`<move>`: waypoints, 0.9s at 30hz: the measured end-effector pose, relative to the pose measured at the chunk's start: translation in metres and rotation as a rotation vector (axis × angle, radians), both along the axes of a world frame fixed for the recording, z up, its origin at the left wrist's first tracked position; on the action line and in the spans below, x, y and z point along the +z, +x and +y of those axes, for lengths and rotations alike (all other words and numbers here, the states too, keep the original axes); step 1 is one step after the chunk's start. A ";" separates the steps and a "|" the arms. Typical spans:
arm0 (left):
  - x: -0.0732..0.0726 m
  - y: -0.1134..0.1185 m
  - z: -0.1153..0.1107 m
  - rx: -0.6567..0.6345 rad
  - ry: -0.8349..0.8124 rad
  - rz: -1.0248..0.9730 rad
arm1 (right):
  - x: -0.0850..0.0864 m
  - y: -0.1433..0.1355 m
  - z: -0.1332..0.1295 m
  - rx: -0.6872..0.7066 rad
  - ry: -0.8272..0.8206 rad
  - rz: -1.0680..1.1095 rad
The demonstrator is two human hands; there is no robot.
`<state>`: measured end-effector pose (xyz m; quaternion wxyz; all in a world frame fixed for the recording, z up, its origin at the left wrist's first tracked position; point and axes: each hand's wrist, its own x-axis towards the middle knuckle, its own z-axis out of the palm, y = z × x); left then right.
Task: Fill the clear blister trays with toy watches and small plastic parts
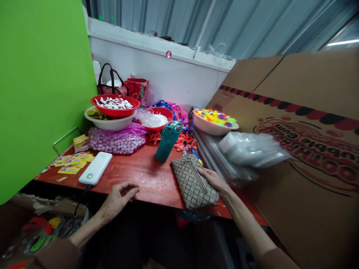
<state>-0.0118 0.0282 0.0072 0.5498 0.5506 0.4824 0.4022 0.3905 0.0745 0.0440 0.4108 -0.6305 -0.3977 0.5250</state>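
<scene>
My right hand [213, 180] grips the right side of a patterned zip pouch [185, 183], its fingers lying over the top near the long zip. The pouch is at the table's front edge, tilted a little. Loosely curled, my left hand [120, 198] is at the front edge of the red table [126, 164], with nothing visible in it. Beyond that hand, to the left, lies a white power bank [95, 168] with a black cable plugged in. A teal-sleeved bottle [168, 142] stands behind the pouch.
Yellow cards [71, 161] lie at the left. Behind are a red bowl [97, 100] of white pieces, a purple mesh bag [117, 140] and a white bowl [207, 127] of colourful pieces. Clear plastic bags [249, 147] lean by a large carton [308, 112]. A green panel [45, 82] borders the left.
</scene>
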 end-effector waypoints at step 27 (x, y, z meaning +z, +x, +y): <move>-0.015 0.002 0.026 0.056 0.198 0.018 | 0.046 -0.203 0.093 0.273 0.401 -0.405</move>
